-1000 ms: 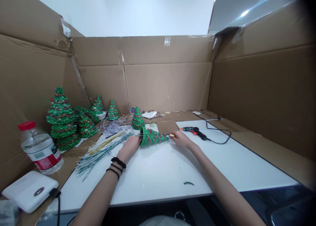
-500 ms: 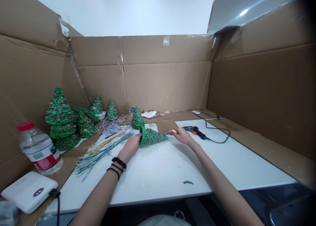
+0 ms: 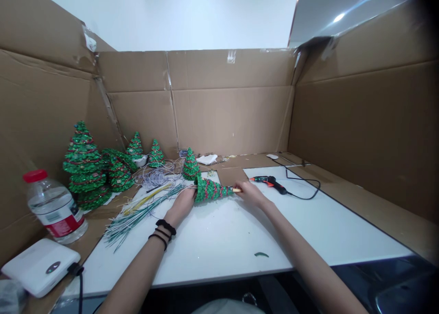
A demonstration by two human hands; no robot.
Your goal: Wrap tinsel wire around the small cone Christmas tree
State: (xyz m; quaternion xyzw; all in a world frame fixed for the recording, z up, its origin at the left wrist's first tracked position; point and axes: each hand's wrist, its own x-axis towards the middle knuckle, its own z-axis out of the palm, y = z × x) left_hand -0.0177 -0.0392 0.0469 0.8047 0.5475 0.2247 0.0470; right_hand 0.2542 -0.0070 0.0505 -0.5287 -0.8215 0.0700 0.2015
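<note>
A small green glittery tree (image 3: 212, 190) with red garland lies on its side above the white board, its tip to the right. My left hand (image 3: 184, 201) grips its base, with some fingers hidden inside or behind the rim. In my right hand (image 3: 249, 193) is a short light wooden stick (image 3: 236, 190), pinched at the tree's tip. Behind the held tree stands another small green tree (image 3: 190, 164). A black and orange glue gun (image 3: 270, 182) lies just beyond my right hand. Green and white wires (image 3: 140, 215) are spread left of my left hand.
More green trees (image 3: 84, 160) stand at the left. A red-capped bottle (image 3: 56, 206) and a white power bank (image 3: 41, 266) sit at the left edge. Tangled thin wire (image 3: 159, 176) lies behind. Cardboard walls (image 3: 233, 117) enclose the white board (image 3: 219, 250).
My right hand has moved slightly left, bringing the stick against the tree's tip. My left hand and the held tree have barely moved.
</note>
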